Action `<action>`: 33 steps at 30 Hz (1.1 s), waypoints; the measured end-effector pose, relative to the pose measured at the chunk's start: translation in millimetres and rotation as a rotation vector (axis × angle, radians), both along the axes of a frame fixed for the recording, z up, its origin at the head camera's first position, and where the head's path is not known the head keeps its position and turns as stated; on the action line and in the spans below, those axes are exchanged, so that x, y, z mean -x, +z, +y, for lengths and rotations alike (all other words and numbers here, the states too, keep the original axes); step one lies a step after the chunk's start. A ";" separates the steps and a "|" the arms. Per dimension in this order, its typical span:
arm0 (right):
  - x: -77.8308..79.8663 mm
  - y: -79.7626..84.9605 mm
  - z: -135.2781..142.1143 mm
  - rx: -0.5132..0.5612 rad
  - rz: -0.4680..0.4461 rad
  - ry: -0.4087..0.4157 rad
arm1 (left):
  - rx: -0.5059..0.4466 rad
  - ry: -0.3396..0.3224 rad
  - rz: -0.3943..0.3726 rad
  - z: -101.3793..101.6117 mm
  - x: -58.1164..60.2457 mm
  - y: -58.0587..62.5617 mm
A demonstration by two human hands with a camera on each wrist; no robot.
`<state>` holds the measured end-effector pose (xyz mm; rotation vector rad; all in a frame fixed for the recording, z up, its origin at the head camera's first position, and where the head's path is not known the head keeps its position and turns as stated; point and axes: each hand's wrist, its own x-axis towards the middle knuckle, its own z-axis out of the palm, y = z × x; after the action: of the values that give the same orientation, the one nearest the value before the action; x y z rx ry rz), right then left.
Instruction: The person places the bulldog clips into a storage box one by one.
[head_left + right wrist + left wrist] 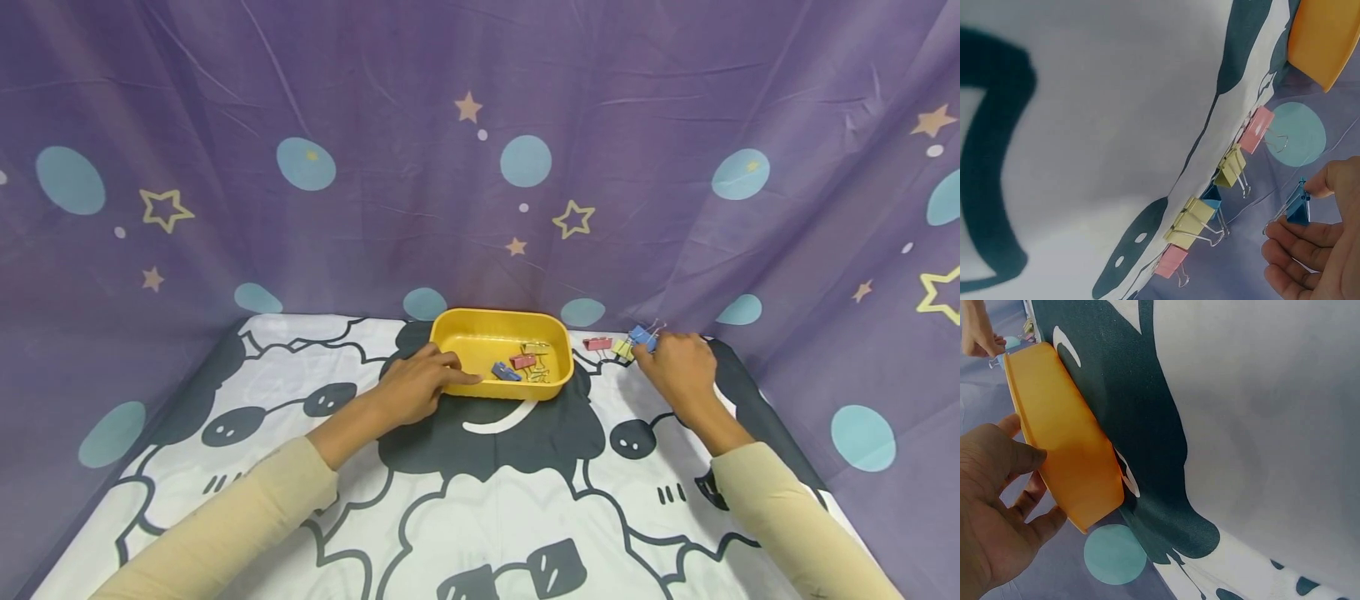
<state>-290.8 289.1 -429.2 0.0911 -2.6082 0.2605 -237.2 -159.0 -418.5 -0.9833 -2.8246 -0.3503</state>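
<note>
My left hand point(420, 383) grips the near left corner of a yellow plastic tray point(498, 390), its fingers and thumb on either side of the rim in the left wrist view. Inside the tray lie a blue binder clip point(506, 372), a pink binder clip point(522, 362) and yellow ones point(535, 348). To the tray's right, my right hand point(1329, 231) pinches another blue binder clip point(1299, 209) between thumb and fingers, above the cloth. Close by it sit pink point(1257, 129), yellow point(1189, 222) and blue point(1212, 195) binder clips in a loose row.
A white cloth with dark cartoon sheep point(495, 508) covers the table. Right behind the tray and the clip row hangs a purple curtain point(390, 208) with stars and blue ovals, and it also runs along both sides.
</note>
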 end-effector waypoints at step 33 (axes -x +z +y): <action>6.0 7.7 -28.2 -0.001 -0.011 0.084 | -0.010 0.013 -0.004 0.7 0.3 -2.4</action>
<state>-296.7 260.9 -421.5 0.2009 -2.6187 0.2896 -237.5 -158.3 -420.8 -0.9626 -2.8288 -0.3654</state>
